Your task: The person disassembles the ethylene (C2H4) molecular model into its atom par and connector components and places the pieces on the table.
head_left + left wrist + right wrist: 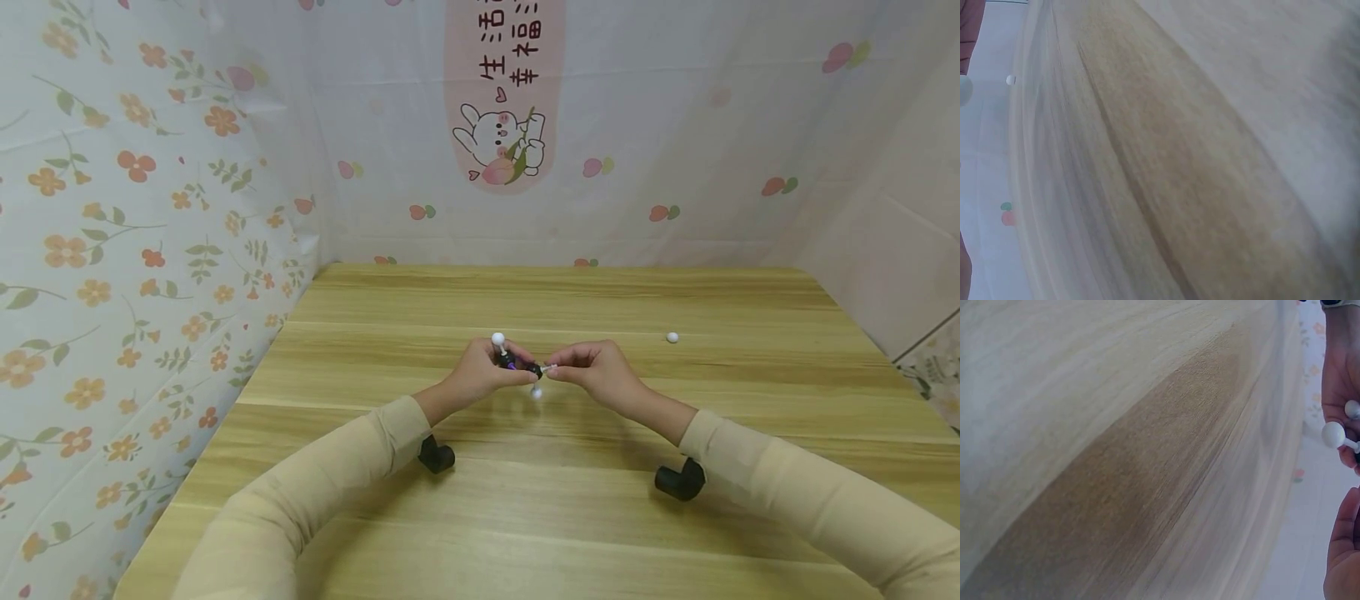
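Over the middle of the table, my left hand [478, 367] grips a small ball-and-stick molecular model with two black balls [534, 370] and a purple link [512, 365] between them. One white ball [498, 339] sticks up from it on a short stem; another white ball [536, 393] points down. From the right, my right hand [606, 377] pinches a short white stick [550, 367] at the right-hand black ball. In the right wrist view, two white balls [1334, 434] show in front of the left hand [1339, 369], and the right hand's fingers [1342, 531] appear below. Fingers partly hide the model.
A loose white ball [672, 337] lies on the wooden table [555, 517], to the right of and beyond the right hand. Black wrist devices [679, 480] are on both forearms. Patterned cloth [630, 125] hangs behind the table and along its left side.
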Available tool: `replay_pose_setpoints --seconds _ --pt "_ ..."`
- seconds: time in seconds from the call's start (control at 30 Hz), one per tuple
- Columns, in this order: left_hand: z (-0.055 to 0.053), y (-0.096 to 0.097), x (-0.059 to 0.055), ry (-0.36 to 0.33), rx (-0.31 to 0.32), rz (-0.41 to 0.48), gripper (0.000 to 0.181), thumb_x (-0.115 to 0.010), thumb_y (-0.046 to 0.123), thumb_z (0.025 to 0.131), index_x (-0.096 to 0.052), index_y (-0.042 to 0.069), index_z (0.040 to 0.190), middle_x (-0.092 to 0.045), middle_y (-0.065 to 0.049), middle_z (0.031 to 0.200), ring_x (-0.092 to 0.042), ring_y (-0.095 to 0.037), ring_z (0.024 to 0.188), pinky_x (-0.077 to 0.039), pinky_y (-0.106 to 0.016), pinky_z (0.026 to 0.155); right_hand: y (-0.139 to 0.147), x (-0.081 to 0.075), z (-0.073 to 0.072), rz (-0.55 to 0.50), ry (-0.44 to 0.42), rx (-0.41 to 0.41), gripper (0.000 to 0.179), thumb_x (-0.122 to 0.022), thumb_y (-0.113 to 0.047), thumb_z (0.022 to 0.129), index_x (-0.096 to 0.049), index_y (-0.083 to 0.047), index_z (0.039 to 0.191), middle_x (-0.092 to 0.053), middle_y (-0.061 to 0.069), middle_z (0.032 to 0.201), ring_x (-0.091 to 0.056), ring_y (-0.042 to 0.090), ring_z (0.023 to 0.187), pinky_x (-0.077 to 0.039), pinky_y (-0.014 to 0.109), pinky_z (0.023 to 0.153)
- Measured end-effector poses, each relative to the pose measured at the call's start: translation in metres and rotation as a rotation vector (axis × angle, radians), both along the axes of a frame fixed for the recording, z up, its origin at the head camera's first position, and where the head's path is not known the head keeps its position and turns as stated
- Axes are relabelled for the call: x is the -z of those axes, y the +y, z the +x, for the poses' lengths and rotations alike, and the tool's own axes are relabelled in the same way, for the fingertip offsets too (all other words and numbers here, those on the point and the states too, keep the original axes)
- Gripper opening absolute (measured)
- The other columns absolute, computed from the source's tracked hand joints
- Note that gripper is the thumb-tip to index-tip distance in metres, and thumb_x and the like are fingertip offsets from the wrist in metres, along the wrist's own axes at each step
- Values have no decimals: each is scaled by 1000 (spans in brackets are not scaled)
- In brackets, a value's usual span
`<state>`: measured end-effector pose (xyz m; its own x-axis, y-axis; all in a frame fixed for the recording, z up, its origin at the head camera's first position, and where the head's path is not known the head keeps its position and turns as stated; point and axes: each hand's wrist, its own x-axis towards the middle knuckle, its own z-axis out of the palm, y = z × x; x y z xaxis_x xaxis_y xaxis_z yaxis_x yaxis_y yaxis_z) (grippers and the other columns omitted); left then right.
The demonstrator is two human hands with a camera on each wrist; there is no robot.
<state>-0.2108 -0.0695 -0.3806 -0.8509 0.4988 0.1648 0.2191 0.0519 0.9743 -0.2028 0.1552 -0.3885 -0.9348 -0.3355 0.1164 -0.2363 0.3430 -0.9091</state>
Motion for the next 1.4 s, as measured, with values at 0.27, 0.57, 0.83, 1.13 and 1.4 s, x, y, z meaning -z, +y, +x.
replay_pose_setpoints --seconds 0.27,0.57,0.83,1.13,1.4 --pt "2 0 -3 1 23 3 19 -76 -4 81 -70 -11 97 -69 -4 85 -56 -10 71 -47 -22 62 1 1 2 2 55 10 13 -75 -13 86 -76 -3 95 -73 7 91 -58 32 69 -48 26 57" --pt "2 -1 -5 26 38 -1 17 -75 -5 81 -69 -12 96 -70 -7 88 -58 -11 73 -49 -22 64 1 3 3 -28 15 33 13 -76 -15 87 -76 -4 94 -73 5 92 -64 23 78 -55 44 72" --pt "-9 0 9 47 32 -38 18 -77 -2 81 -72 -8 96 -67 -1 83 -55 -11 70 -45 -23 59 1 3 3 -49 2 17 16 -75 -15 87 -75 -1 95 -72 9 91 -65 19 79 -55 45 76" --pt "-18 1 17 56 41 -37 15 -79 4 81 -74 -2 94 -71 -6 89 -57 -13 70 -44 -24 58 3 1 5 -62 14 21 14 -75 -15 87 -75 -3 94 -72 6 89 -66 19 79 -54 48 75" --pt "-18 -20 24 -29 -50 -30 15 -77 -2 80 -72 -5 93 -68 -15 104 -62 -17 90 -53 -27 75 34 -3 -4 -112 -73 149 27 -73 -18 89 -71 4 103 -72 1 91 -67 19 86 -55 34 80"
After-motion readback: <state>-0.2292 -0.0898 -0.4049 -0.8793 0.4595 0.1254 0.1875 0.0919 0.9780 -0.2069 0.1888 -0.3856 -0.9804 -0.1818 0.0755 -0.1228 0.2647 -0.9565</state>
